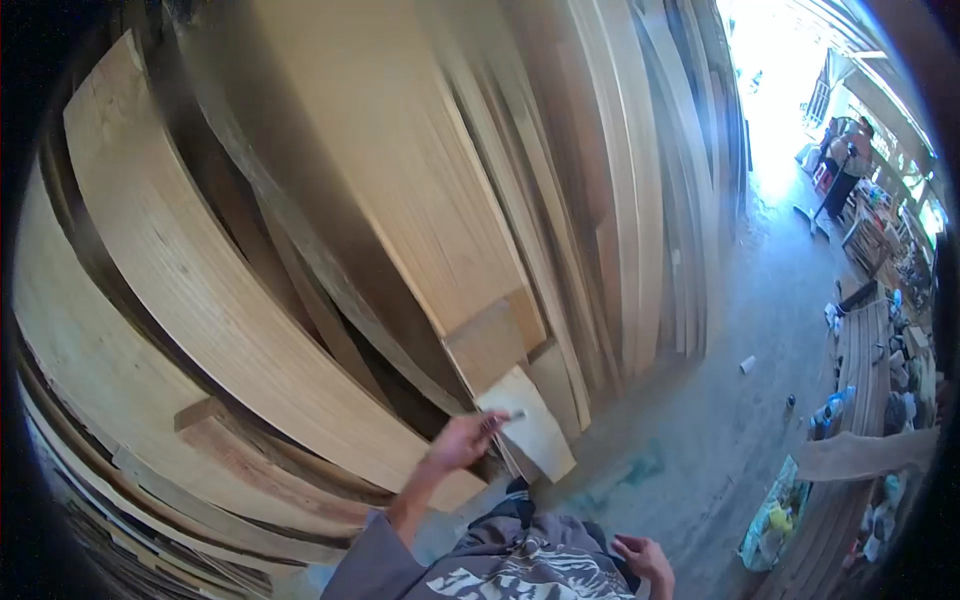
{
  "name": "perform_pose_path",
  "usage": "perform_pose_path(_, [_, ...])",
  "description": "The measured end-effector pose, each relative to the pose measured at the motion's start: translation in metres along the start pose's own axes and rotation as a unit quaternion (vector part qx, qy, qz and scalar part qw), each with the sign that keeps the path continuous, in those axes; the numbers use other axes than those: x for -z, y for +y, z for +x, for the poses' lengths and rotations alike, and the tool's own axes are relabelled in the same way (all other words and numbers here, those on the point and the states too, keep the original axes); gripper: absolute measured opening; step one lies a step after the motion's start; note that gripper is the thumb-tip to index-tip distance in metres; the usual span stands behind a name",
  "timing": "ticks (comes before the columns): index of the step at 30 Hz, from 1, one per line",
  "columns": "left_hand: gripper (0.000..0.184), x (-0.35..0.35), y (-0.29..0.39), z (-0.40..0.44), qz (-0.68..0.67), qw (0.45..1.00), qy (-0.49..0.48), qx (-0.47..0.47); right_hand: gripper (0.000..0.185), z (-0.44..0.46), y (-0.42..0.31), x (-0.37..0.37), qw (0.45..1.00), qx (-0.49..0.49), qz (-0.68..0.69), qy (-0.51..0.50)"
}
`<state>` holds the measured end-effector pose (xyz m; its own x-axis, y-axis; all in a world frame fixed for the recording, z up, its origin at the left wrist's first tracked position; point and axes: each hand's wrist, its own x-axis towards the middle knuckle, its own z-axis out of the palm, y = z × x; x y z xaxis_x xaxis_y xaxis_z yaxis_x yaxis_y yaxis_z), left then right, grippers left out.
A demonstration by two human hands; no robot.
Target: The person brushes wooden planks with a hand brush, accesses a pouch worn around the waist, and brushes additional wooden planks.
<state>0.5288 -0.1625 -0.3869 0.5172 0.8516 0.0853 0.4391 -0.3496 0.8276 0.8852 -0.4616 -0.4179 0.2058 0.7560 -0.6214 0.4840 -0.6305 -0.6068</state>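
My left hand (pixel 465 442) reaches forward with its fingers closed in a pinch. A short, thin, dark-tipped stick (pixel 517 415) like a pen or pencil pokes out from them; its exact kind is too small to tell. Just beyond lies a pale short board (pixel 535 428), near the foot of a tall wide plank (pixel 440 190). A small wood block (pixel 487 345) rests against that plank's lower part. My right hand (pixel 645 562) hangs low at my side, fingers loosely apart, with nothing visible in it.
Long planks (pixel 190 240) lean on the left and ahead. Concrete floor (pixel 690 430) runs along the right, with a small white roll (pixel 747 365) on it. Stacked boards and a plastic bag (pixel 775 525) line the right side. A person (pixel 850 155) stands far back.
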Motion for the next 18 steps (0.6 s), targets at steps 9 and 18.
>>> perform_pose_path(9, [0.038, 0.280, 0.152, 0.170, 0.255, 0.847, 0.370, -0.286, 0.059, 0.237, -0.200, 0.073, 0.920, 0.369, -0.123, 0.044])
perform_pose_path(18, [0.057, 0.284, 0.134, 0.315, 0.388, 0.847, 0.332, -0.146, 0.100, 0.404, -0.523, 0.035, 0.717, 0.662, -0.012, 0.220])
